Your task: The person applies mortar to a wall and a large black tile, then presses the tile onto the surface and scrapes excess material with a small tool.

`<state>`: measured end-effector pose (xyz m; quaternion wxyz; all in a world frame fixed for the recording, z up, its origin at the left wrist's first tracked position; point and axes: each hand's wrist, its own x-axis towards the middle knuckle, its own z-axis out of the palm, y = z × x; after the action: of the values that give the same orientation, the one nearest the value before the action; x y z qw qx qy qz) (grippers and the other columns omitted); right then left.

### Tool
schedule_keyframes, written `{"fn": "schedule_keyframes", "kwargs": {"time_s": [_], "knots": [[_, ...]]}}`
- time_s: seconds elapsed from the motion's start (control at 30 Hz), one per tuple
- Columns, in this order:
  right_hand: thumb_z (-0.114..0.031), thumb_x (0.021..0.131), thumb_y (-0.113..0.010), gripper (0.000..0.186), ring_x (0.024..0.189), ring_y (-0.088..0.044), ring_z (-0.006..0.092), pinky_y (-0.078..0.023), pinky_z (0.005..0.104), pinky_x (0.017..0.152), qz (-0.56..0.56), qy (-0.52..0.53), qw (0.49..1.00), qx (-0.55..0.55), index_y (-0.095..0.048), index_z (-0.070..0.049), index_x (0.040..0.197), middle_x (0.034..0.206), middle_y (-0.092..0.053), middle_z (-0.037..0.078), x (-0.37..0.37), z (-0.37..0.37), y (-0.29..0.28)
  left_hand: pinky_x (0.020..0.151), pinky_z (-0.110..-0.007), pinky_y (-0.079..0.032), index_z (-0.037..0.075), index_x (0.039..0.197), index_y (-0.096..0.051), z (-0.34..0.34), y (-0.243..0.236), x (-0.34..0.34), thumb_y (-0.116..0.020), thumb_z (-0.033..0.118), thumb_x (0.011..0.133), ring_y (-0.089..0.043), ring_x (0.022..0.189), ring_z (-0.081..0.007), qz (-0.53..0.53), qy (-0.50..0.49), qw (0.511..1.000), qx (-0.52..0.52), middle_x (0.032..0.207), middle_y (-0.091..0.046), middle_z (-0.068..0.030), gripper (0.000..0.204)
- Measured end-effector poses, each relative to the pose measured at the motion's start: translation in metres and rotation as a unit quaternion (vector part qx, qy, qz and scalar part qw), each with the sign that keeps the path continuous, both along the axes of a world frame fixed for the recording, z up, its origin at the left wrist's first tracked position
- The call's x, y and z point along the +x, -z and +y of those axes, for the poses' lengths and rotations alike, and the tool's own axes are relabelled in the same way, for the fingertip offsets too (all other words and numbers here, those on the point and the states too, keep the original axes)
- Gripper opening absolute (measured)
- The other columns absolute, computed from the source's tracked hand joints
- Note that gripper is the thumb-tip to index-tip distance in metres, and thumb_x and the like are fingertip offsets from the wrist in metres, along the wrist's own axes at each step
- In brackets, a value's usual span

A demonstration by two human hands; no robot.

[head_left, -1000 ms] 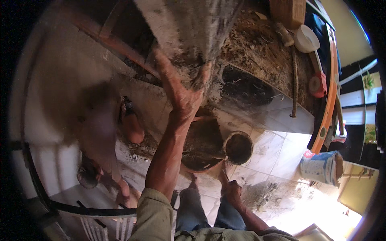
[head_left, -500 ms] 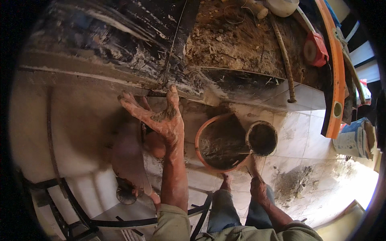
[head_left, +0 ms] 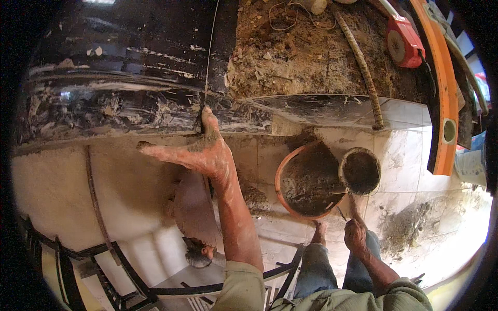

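Observation:
My left hand (head_left: 207,158), dusty with cement, is open at the front edge of a dark, smeared stone slab (head_left: 140,109). Its thumb rests against the slab's edge by the thin joint line, while the fingers stretch out to the left. Low down near my knees, my right hand (head_left: 355,237) is closed around a thin-stemmed tool (head_left: 341,213). Most of that tool is hidden in the fist, so its kind is unclear. Just beyond the right hand stand an orange-rimmed tub (head_left: 278,181) of grey mortar and a smaller round bucket (head_left: 377,165) holding dark material.
A person (head_left: 197,210) is low beneath my left forearm. Rough mortar bed (head_left: 295,57) adjoins the slab, with a rod (head_left: 360,62), a red tape measure (head_left: 404,41) and an orange spirit level (head_left: 447,114). A dark railing (head_left: 207,289) runs at lower left; spilled mortar (head_left: 407,225) marks the tiles.
The view has shifted, so the tub and bucket sit farther right. My left hand has turned and its fingers now line up together; the thumb stays by the joint. My right hand remains closed.

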<state>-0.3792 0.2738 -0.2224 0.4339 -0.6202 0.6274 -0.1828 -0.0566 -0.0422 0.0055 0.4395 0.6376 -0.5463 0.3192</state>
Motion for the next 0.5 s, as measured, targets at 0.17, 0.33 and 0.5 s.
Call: {"fn": "schedule_keyframes", "kwargs": {"time_s": [0.17, 0.33, 0.5], "knots": [[-0.005, 0.08, -0.058, 0.01, 0.07, -0.058, 0.043, -0.045, 0.0504, 0.059, -0.008, 0.032, 0.998, 0.045, -0.048, -0.003, 0.083, 0.074, -0.055, 0.02, 0.002, -0.002, 0.002, 0.112, -0.051, -0.024, -0.015, 0.14, 0.006, -0.021, -0.007, -0.008, -0.087, 0.02, 0.063, -0.029, 0.13, -0.0414, -0.045, -0.031, 0.998, -0.025, 0.139, -0.021, -0.0352, 0.126], [-0.006, 0.08, -0.058, 0.011, 0.07, -0.058, 0.0441, -0.044, 0.0506, 0.059, -0.012, 0.022, 0.999, 0.033, -0.048, -0.004, 0.083, 0.073, -0.055, 0.02, -0.005, -0.009, 0.004, 0.109, -0.049, -0.029, -0.015, 0.14, 0.006, -0.034, 0.001, -0.013, -0.089, 0.011, 0.058, -0.034, 0.126, -0.0414, -0.062, -0.071, 0.992, -0.082, 0.137, -0.025, -0.0349, 0.128], [-0.007, 0.08, -0.058, 0.01, 0.069, -0.057, 0.0439, -0.044, 0.0507, 0.059, 0.003, 0.03, 0.999, 0.034, -0.049, -0.004, 0.083, 0.069, -0.054, 0.02, -0.012, -0.02, -0.003, 0.111, -0.049, -0.025, -0.011, 0.142, 0.009, -0.03, -0.009, -0.03, -0.08, 0.031, 0.072, -0.027, 0.132, -0.0424, 0.112, -0.034, 0.986, -0.116, 0.143, -0.013, -0.036, 0.121]]}}
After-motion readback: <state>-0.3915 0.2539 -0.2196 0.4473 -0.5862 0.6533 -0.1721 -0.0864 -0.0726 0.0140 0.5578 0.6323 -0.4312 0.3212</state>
